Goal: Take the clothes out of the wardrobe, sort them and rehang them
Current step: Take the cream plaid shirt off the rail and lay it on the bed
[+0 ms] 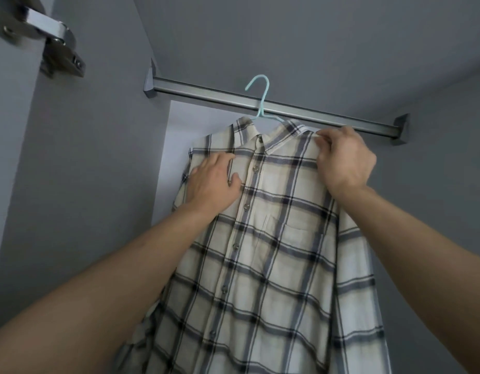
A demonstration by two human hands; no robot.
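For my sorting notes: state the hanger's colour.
The hanger is light turquoise, clearest in the head view.

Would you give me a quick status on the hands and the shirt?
Left hand flat on plaid shirt. Right hand pinching its shoulder. Teal hanger on rail. Nothing in the way.

Rail [274,106] runs across the wardrobe's upper part, left end higher in view, right end lower. Hanger [261,101] hooked over rail near its middle. Shirt [274,238] hangs on hanger, below and in front of rail, front facing out. Left hand [214,182] on shirt's left chest; right hand [344,157] at its right shoulder, just below rail. Door hinge [53,41] upper left, well apart from rail.
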